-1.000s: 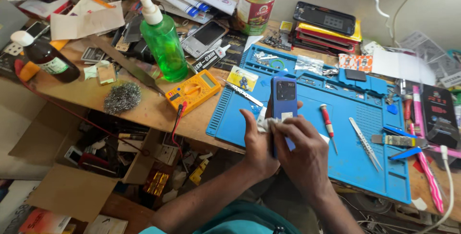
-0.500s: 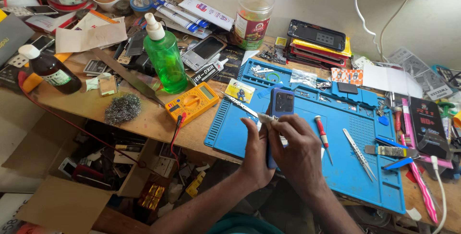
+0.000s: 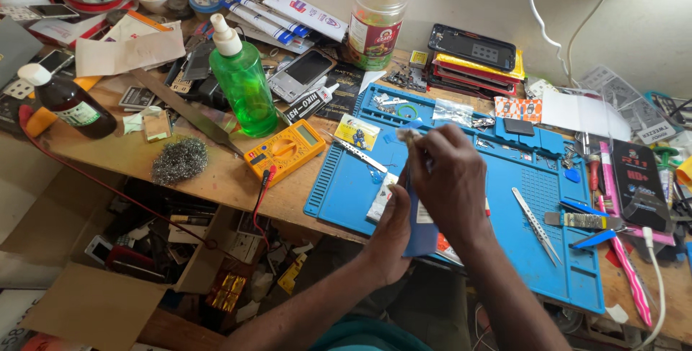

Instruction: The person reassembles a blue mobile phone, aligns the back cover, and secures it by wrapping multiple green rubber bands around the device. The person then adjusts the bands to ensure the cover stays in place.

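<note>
Here, left hand point(image 3: 393, 232) curled around the bottom edge of a blue phone point(image 3: 420, 225), holding it up on its side just above the near edge of the blue mat point(image 3: 555, 264). Right hand point(image 3: 447, 178) on top of the phone, fingers bent and pinching a small pale thing point(image 3: 408, 135); too small to tell what. Tweezers point(image 3: 537, 225) flat on the mat, just right of the hands. Yellow meter point(image 3: 287, 150) on the wooden table point(image 3: 216, 178), left of the mat. Green bottle point(image 3: 244, 88) upright behind the meter. Grey wire wool point(image 3: 179, 160) near the table edge.
</note>
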